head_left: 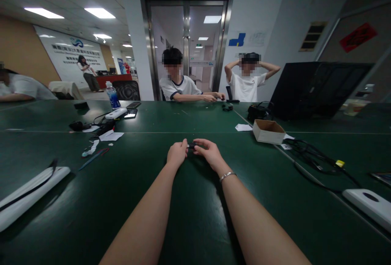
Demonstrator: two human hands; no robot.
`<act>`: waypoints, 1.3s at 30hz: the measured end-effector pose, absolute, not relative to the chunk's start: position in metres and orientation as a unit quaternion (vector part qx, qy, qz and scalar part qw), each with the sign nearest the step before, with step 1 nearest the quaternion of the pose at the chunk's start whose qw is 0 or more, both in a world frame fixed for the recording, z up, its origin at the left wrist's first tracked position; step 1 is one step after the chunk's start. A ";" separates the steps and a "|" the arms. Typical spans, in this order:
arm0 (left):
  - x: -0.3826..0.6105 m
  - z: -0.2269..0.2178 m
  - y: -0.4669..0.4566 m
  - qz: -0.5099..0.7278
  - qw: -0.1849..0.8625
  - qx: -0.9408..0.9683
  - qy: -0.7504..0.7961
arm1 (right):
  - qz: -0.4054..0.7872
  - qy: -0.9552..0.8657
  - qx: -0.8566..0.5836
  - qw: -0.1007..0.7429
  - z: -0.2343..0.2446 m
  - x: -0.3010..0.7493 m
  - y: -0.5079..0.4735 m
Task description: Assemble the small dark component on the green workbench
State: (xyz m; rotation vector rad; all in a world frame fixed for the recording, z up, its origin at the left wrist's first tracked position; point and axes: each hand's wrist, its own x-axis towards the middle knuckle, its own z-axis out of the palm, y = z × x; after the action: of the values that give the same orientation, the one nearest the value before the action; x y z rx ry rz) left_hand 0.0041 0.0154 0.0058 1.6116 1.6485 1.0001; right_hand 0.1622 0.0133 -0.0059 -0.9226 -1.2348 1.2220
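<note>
A dark green bench is shown, crossed by a pale seam. On the right, an open cardboard box is set just beside a white paper slip. Black cables are strewn from the box toward a white device at the near right. A black screen is stood farther back. On the left, a long white case is laid near the edge. Folded papers, a white power bank, a phone and a water bottle are gathered farther off.
</note>
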 end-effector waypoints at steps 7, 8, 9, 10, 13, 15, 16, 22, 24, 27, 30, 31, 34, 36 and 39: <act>0.008 0.007 0.006 0.392 0.258 0.637 0.612 | 0.534 -0.494 -0.393 0.563 -0.003 0.160 0.012; 0.009 0.005 0.006 0.395 0.249 0.641 0.608 | 0.535 -0.486 -0.401 0.563 -0.003 0.160 0.013; 0.009 0.003 0.006 0.399 0.247 0.646 0.602 | 0.533 -0.479 -0.410 0.564 -0.003 0.159 0.013; 0.008 0.001 0.008 0.406 0.252 0.650 0.591 | 0.529 -0.473 -0.421 0.566 -0.004 0.159 0.014; 0.007 -0.007 0.012 0.449 0.294 0.665 0.519 | 0.511 -0.462 -0.437 0.579 -0.005 0.160 0.017; 0.007 -0.010 0.015 0.484 0.321 0.663 0.473 | 0.505 -0.462 -0.433 0.586 -0.007 0.160 0.018; 0.007 -0.011 0.016 0.495 0.340 0.652 0.464 | 0.504 -0.465 -0.430 0.587 -0.007 0.161 0.018; 0.008 -0.011 0.019 0.480 0.427 0.592 0.485 | 0.507 -0.481 -0.423 0.577 -0.006 0.160 0.017; 0.007 -0.011 0.020 0.484 0.401 0.613 0.479 | 0.509 -0.481 -0.419 0.577 -0.006 0.160 0.017; 0.006 -0.013 0.022 0.484 0.402 0.606 0.486 | 0.510 -0.480 -0.415 0.581 -0.006 0.160 0.016; 0.005 -0.014 0.023 0.482 0.398 0.599 0.501 | 0.509 -0.484 -0.413 0.579 -0.006 0.160 0.016; 0.005 -0.014 0.023 0.483 0.390 0.603 0.500 | 0.509 -0.485 -0.414 0.579 -0.006 0.160 0.016; 0.005 -0.013 0.023 0.485 0.392 0.601 0.499 | 0.507 -0.486 -0.413 0.580 -0.006 0.161 0.016; 0.006 -0.011 0.021 0.472 0.404 0.600 0.504 | 0.505 -0.489 -0.414 0.578 -0.007 0.161 0.017; 0.006 -0.009 0.019 0.460 0.385 0.622 0.503 | 0.502 -0.490 -0.418 0.577 -0.008 0.161 0.018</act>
State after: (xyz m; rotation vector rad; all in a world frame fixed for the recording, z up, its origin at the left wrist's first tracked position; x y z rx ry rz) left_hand 0.0060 0.0193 -0.0092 1.5837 1.2817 1.1728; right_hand 0.1609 0.0181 -0.0078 -0.9791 -1.1467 1.1739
